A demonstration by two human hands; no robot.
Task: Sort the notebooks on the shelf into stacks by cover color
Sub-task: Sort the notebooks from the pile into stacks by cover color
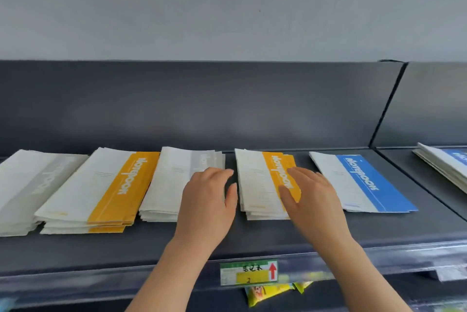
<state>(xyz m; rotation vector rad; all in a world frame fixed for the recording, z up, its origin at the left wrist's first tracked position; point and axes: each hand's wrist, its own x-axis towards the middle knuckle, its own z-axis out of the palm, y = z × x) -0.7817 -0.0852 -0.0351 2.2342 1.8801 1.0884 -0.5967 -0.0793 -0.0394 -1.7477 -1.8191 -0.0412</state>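
**Notebooks (101, 185): 6 stacks in view, lying flat on the shelf (252, 241)**

Item in hand: right yellow stack (255, 185), sitting between the middle grey stack (169, 180) and the blue stack (361, 182).

Hands: I am laying my right hand (313, 198) over its yellow band, fingers straight and spread, gripping nothing. My left hand (207, 200) is hovering wide at the grey stack's right edge, also holding nothing.

Hazards, as I am judging them:
- The covers are lying fanned, so a 1-sided lift is risking a spill over the shelf lip.
- A sideways push is risking a shove into the blue stack.
- The lower copies are showing only white edges, so I am risking carrying a stray colour along.
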